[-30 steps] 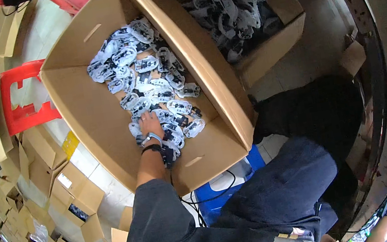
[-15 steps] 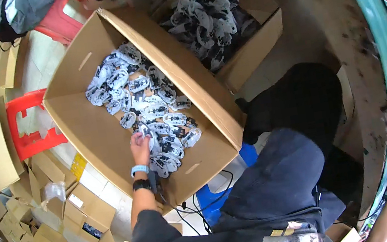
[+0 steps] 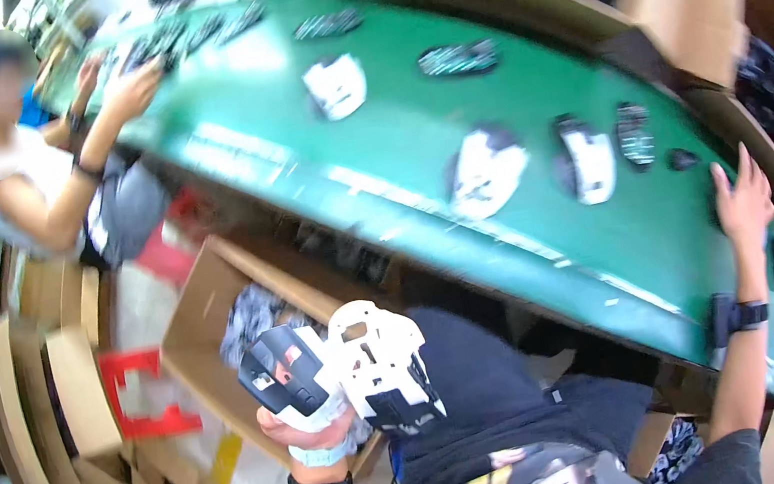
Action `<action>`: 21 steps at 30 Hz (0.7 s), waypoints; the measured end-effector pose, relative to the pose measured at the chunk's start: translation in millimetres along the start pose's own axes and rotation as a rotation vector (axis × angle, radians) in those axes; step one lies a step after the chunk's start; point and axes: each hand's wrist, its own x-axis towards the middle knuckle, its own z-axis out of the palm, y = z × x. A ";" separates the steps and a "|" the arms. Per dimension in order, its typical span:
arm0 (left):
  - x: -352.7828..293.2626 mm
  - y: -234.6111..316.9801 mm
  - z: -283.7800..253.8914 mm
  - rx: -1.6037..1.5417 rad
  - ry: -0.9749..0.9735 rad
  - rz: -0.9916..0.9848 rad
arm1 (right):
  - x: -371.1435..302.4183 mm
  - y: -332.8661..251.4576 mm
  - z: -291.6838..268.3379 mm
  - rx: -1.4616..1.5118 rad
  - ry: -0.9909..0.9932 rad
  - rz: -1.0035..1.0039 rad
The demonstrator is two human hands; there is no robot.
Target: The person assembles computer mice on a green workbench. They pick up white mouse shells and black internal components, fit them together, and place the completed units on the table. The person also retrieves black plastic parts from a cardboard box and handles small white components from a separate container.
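Left hand [image 3: 310, 426] clamped around a bundle of black-and-white moulded pieces [image 3: 342, 376], raised at 6 o'clock above the open cardboard box [image 3: 209, 331]. Right hand [image 3: 743, 201] spread flat, fingers wide, on the green tabletop [image 3: 411, 137] at 3 o'clock, just beside more pieces [image 3: 587, 160]. Co-worker's hand [image 3: 129, 85] at 11 o'clock.

Green worktop [image 3: 409, 127]; black-and-white patterned pieces [image 3: 487, 170] on it; white and black pieces [image 3: 342, 371] in left hand [image 3: 300, 428]; brown cardboard box [image 3: 206, 311]; red stool [image 3: 143, 392].
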 end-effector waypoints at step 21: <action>174.5 -323.3 180.7 1.865 -1.064 -0.518 | -104.7 87.5 -46.6 2.451 -0.566 0.699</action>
